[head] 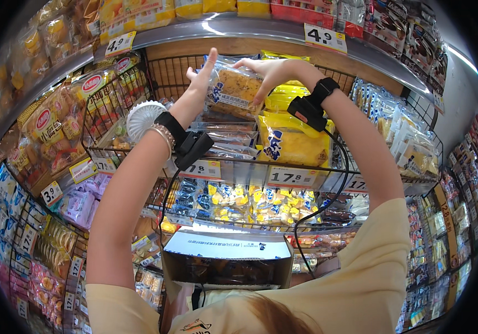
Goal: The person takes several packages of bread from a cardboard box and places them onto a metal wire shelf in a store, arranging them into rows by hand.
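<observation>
Both of my arms reach up into a wire shelf basket. My left hand (201,81) has its thumb raised at the left edge of a clear-wrapped piece of bread (236,92); its fingers are mostly hidden behind the package. At the package's right side, my right hand (266,75) curves over with thumb and fingers against it. Below the bread lie more clear-wrapped packages (226,137) in a stack. Yellow-wrapped bread (295,140) sits to the right. Under the basket is an open cardboard box (226,246) with wrapped packages inside, close to my body.
A metal shelf edge (239,31) with price tags runs above my hands. The basket's wire front rim (230,156) passes below them. Bagged bread rolls (55,121) fill the left, beside a white ribbed round object (145,119). Black cables hang from both wrist devices.
</observation>
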The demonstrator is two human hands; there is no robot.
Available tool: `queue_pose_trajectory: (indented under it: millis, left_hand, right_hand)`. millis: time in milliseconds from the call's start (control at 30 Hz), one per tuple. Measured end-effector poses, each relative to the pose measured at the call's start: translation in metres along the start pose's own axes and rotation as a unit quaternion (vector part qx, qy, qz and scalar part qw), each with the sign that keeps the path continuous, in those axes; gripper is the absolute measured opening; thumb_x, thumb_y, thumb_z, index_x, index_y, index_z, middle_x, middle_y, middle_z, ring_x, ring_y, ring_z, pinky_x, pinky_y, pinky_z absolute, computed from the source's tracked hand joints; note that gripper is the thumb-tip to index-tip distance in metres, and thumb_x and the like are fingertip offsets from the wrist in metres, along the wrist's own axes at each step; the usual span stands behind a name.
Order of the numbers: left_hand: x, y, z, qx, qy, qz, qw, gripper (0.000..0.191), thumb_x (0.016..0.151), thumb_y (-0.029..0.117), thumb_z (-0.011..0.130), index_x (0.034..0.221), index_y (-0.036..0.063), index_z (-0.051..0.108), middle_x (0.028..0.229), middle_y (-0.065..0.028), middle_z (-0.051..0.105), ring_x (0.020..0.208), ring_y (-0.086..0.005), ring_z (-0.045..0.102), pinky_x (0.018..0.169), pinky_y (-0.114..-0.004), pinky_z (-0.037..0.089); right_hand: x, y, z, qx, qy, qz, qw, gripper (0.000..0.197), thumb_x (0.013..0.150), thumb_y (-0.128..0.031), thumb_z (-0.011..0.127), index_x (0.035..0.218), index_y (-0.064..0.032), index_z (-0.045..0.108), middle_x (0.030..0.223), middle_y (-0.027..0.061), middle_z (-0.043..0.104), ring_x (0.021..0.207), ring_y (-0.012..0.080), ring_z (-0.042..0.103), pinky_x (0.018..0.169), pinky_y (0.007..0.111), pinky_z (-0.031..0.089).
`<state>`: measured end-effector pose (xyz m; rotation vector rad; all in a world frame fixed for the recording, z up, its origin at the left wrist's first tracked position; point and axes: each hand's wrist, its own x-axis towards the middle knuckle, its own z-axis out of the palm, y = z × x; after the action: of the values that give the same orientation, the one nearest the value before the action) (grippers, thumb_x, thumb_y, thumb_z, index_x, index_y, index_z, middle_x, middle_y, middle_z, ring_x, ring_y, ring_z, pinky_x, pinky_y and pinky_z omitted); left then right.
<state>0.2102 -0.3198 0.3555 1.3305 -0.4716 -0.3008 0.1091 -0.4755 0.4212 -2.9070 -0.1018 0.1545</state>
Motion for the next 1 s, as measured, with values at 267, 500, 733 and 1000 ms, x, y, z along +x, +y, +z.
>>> queue_pose_trajectory:
  millis: [267, 500, 733, 1000]
  left_hand:
    - [0.047, -0.021, 0.009, 0.192, 0.021, 0.029, 0.981, 0.104, 0.079, 0.079, 0.015, 0.125, -0.0089, 0.047, 0.127, -0.0280, 0.047, 0.123, -0.0353, 0.043, 0.101, -0.039, 0.031]
    - [0.081, -0.017, 0.008, 0.143, 0.098, 0.011, 0.985, 0.102, 0.074, 0.077, 0.038, 0.129, -0.0085, 0.042, 0.135, -0.0275, 0.038, 0.120, -0.0367, 0.045, 0.097, -0.041, 0.039]
    - [0.103, -0.017, 0.009, 0.100, -0.003, -0.025, 0.995, 0.094, 0.078, 0.072, 0.038, 0.126, -0.0079, 0.045, 0.129, -0.0275, 0.044, 0.116, -0.0364, 0.049, 0.095, -0.040, 0.041]
    - [0.114, -0.034, 0.005, 0.135, -0.045, -0.039, 0.989, 0.084, 0.083, 0.067, 0.037, 0.123, -0.0073, 0.048, 0.121, -0.0275, 0.051, 0.112, -0.0360, 0.053, 0.093, -0.039, 0.043]
  right_hand:
    - [0.009, 0.008, 0.014, -0.096, 0.019, -0.019, 0.995, 0.117, 0.058, -0.045, 0.082, 0.146, -0.0123, 0.011, 0.145, 0.0231, 0.022, 0.133, 0.0330, 0.026, 0.108, 0.038, 0.026]
    - [0.015, 0.014, 0.014, -0.080, 0.061, -0.029, 0.994, 0.117, 0.058, -0.059, 0.076, 0.141, 0.0017, 0.020, 0.139, 0.0257, 0.033, 0.130, 0.0338, 0.032, 0.106, 0.036, 0.028]
    - [0.010, 0.002, 0.023, -0.089, 0.070, -0.021, 0.993, 0.123, 0.052, -0.061, 0.078, 0.142, -0.0039, 0.019, 0.140, 0.0237, 0.031, 0.129, 0.0345, 0.033, 0.106, 0.037, 0.029]
    - [0.006, 0.008, 0.017, -0.112, 0.040, -0.005, 0.993, 0.118, 0.053, -0.060, 0.079, 0.140, -0.0025, 0.024, 0.138, 0.0228, 0.036, 0.128, 0.0336, 0.036, 0.106, 0.036, 0.031]
